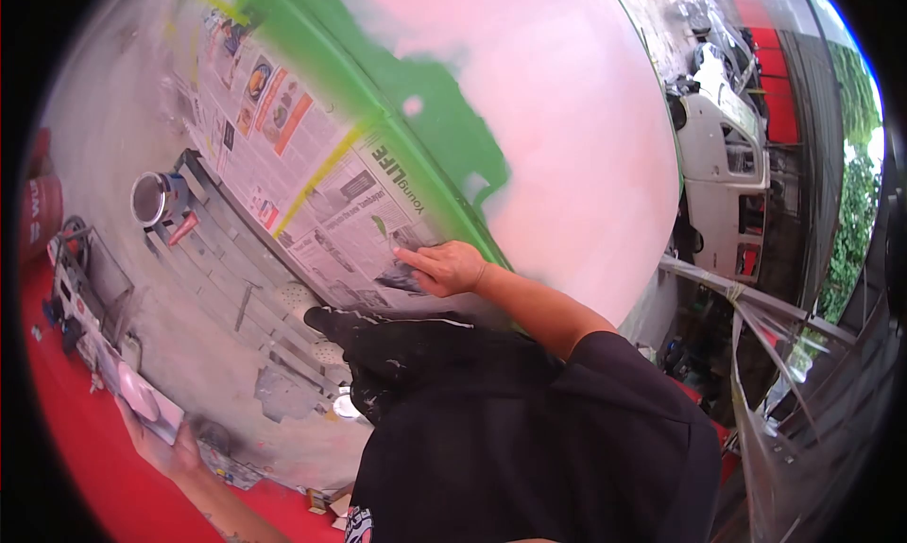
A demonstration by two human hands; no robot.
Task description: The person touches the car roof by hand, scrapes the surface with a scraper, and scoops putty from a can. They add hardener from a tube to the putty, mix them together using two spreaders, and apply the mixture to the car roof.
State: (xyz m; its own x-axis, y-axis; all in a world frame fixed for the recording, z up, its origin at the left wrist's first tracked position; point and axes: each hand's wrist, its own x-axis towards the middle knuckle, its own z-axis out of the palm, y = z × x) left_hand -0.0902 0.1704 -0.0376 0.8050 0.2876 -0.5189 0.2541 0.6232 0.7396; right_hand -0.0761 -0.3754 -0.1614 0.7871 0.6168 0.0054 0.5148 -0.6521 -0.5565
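My right hand (444, 266) reaches across from the right, its index finger stretched out over the newspaper masking (350, 203) and its other fingers partly curled. Nothing shows in it, and the fingertip touches or nearly touches the paper. Yellow tape (326, 176) crosses the newspaper. Beside it curves a large panel (567, 146) with a pale pink coat and a green edge (378, 94). At the lower left my left hand (181, 451) grips a flat, light-coloured board (165, 411) bearing a round pink patch. Its fingers are partly hidden.
An opened can (156, 200) stands by a grey slatted metal rack (231, 250), with a red-handled item (184, 227) next to it. A wheeled cart (94, 278) is at the left. A white vehicle (723, 151) and a metal frame (746, 293) are at the right.
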